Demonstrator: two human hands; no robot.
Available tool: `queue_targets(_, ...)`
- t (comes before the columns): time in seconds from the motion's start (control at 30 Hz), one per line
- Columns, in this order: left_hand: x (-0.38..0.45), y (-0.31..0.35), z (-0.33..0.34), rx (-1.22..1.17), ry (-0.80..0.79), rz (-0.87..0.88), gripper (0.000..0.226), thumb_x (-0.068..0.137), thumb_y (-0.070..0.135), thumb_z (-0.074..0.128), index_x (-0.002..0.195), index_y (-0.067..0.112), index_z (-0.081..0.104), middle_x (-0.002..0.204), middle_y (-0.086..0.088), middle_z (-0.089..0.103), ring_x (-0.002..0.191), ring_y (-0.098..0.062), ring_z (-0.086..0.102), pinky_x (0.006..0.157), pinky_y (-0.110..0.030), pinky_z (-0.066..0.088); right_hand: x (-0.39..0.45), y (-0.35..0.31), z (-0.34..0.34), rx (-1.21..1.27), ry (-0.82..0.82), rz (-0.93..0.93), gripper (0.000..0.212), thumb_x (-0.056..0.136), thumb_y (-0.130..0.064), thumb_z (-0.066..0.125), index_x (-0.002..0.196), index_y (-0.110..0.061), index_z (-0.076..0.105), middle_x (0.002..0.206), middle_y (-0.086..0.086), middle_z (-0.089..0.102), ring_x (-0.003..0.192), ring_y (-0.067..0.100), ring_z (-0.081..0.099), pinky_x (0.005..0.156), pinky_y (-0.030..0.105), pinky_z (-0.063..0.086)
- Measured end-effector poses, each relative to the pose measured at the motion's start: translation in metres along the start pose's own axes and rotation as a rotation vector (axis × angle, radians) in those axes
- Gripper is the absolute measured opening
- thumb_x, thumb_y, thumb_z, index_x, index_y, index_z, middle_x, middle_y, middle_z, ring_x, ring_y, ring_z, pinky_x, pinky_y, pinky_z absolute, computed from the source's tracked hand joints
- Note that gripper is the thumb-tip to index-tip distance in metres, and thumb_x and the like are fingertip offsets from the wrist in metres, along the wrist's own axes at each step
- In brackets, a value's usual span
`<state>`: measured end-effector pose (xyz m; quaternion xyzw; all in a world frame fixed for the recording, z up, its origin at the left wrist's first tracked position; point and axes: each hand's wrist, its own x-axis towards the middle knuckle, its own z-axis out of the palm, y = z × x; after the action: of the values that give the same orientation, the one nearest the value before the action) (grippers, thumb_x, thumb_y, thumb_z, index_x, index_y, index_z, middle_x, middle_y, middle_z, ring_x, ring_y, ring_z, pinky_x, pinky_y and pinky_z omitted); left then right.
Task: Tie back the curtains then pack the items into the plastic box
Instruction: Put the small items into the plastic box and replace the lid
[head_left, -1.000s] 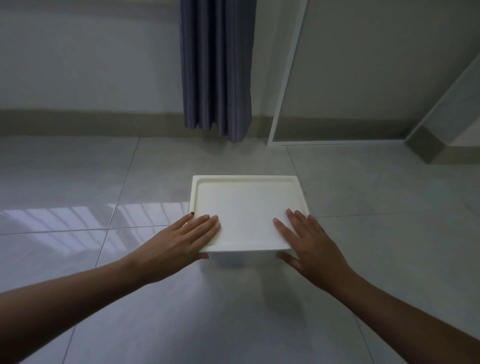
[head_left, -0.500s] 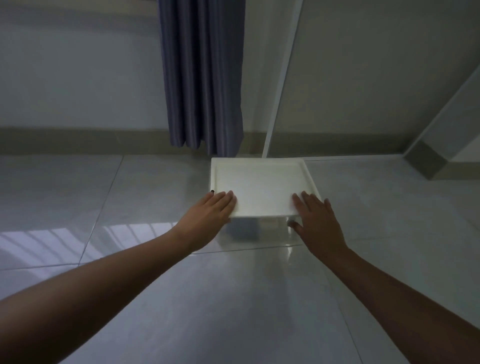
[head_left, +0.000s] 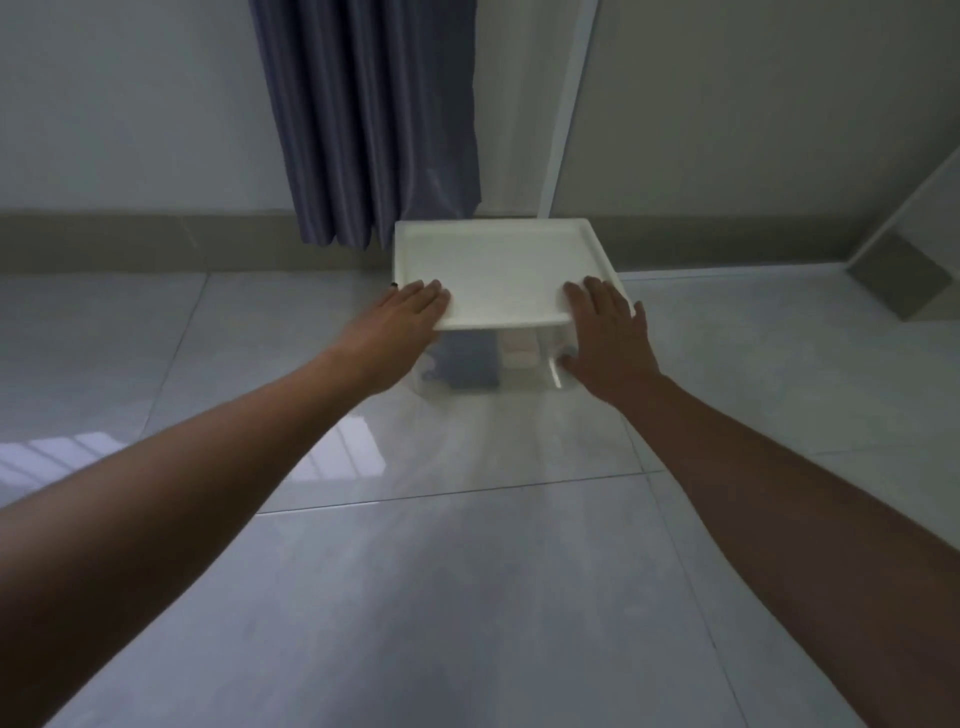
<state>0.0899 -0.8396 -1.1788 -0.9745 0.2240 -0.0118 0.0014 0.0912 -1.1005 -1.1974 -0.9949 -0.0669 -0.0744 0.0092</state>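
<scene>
On the tiled floor (head_left: 467, 597), just in front of the curtain's hem, stands the plastic box (head_left: 498, 364) — clear-walled and capped with a white lid (head_left: 493, 270). Seen from the head camera, the box sits at the far reach of both outstretched arms, its far edge near the baseboard and close beside the curtain (head_left: 374, 119), which hangs in dark blue-grey folds behind and to the left of the box.

Left hand (head_left: 410, 317): lies at the lid's near left corner, fingers straight and flat on the lid's surface, thumb hidden from view. Right hand (head_left: 608, 332): lies at the lid's near right corner, fingers extended over the lid's rim, thumb lower down against the box's clear front wall; the fingers are relaxed rather than curled round anything.

Through the front wall, between the two hands, a dark blue item (head_left: 470, 364) and a pale one (head_left: 519, 348) show inside the box — too blurred to identify further. A white vertical frame (head_left: 563, 104) rises from the floor behind the box's right side.
</scene>
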Motion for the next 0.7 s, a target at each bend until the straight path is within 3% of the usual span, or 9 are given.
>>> queue_targets(0.5,0.008,-0.005,0.017,-0.038,0.096,-0.005,0.054,0.102,0.021,0.033,0.150,0.005,0.014,0.158,-0.012,0.013,0.146,-0.026,0.011,0.118,-0.038,0.006,0.012,0.003,0.014,-0.013,0.047,-0.012,0.086,0.079,-0.029,0.073,0.146,-0.015,0.021,0.155,0.010,0.021,0.144,0.030,0.017,0.113,0.059,0.015)
queue_targets(0.7,-0.027,0.009,-0.009,-0.174,0.105,-0.160,0.067,0.101,0.035,0.036,0.151,0.004,0.004,0.159,-0.012,0.000,0.147,-0.027,-0.001,0.120,-0.040,0.002,-0.011,-0.002,-0.022,-0.011,-0.008,-0.012,0.075,0.091,-0.046,0.050,0.151,-0.015,0.017,0.160,0.014,0.010,0.148,0.035,0.001,0.115,0.058,0.001)
